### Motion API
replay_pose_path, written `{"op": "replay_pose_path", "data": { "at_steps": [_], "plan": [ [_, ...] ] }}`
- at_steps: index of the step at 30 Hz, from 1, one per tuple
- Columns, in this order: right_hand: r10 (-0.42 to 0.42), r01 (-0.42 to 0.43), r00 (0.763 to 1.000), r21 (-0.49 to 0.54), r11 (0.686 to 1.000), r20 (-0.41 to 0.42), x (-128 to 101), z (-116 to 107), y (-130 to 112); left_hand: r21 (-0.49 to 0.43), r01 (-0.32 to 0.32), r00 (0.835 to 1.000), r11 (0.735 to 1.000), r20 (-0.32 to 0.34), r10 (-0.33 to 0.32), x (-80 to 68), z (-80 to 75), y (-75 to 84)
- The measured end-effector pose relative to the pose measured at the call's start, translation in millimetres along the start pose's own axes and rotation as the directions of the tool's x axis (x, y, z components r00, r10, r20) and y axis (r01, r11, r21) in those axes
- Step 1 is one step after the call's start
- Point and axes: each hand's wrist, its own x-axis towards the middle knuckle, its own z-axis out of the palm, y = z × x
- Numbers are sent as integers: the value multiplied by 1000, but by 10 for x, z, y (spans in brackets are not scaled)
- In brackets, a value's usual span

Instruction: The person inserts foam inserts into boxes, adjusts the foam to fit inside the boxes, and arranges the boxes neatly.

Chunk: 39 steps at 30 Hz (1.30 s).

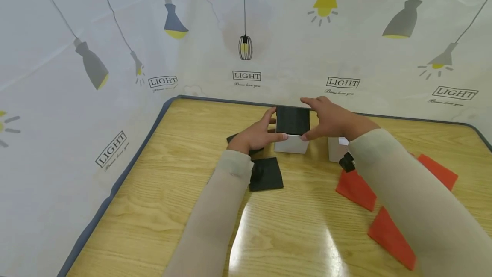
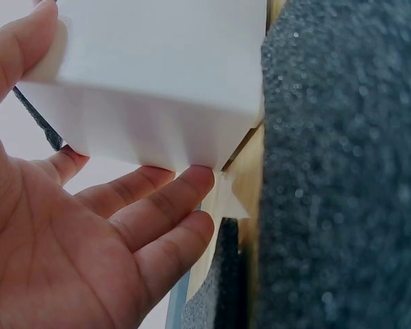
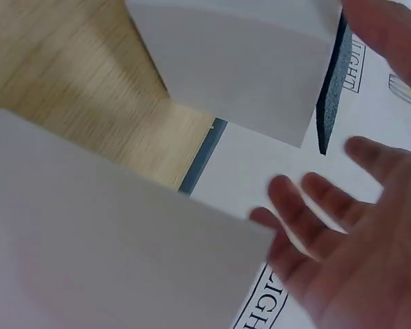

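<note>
A white box (image 1: 291,145) stands toward the back of the table, with a black foam square (image 1: 293,120) lying over its top. My left hand (image 1: 255,135) holds the box at its left side, thumb at the front face. Several of its fingertips rest along the box's side (image 2: 151,127) in the left wrist view. At the right front corner is the thumb of my right hand (image 1: 332,119). The other right fingers (image 3: 322,205) spread loosely, apart from the box in the right wrist view. The foam's dark edge (image 3: 332,89) shows along the box top there.
Right of the held box stands a second white box (image 1: 336,151), partly behind my right wrist. Another black foam square (image 1: 270,174) lies by my left wrist, and one more dark piece (image 1: 232,138) is mostly hidden. Red pieces (image 1: 357,189) lie at the right. Printed sheeting (image 1: 284,25) surrounds the table.
</note>
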Motion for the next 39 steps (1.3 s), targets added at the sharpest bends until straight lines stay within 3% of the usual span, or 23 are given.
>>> {"op": "replay_pose_path", "data": {
  "at_steps": [3, 6, 10, 12, 15, 26, 39],
  "plan": [
    [-102, 94, 991, -86, 992, -86, -50, 36, 2, 8, 1, 1000, 1000, -1, -1, -4, -2, 4],
    [-240, 209, 961, -211, 955, -139, -96, 93, 4, 9, 1, 1000, 1000, -2, -1, -5, -2, 9],
    [-383, 320, 915, -351, 880, -127, -123, 196, 0, 8, -4, 1000, 1000, -3, 4, -2, -2, 9],
    [-418, 351, 903, -394, 849, -98, -121, 250, -8, 11, -7, 1000, 1000, -3, 7, -2, -5, 7],
    [-443, 380, 894, -416, 826, -63, -122, 307, -31, 15, -8, 1000, 1000, 0, 8, -5, -8, 5],
    [-491, 426, 870, -428, 797, -48, -72, 410, -126, -7, -10, 1000, 1000, 6, 10, -1, -7, 1],
    [-441, 392, 898, -455, 799, -1, -61, 444, -173, -44, -29, 999, 999, 16, 29, 18, 0, -22]
  ]
}}
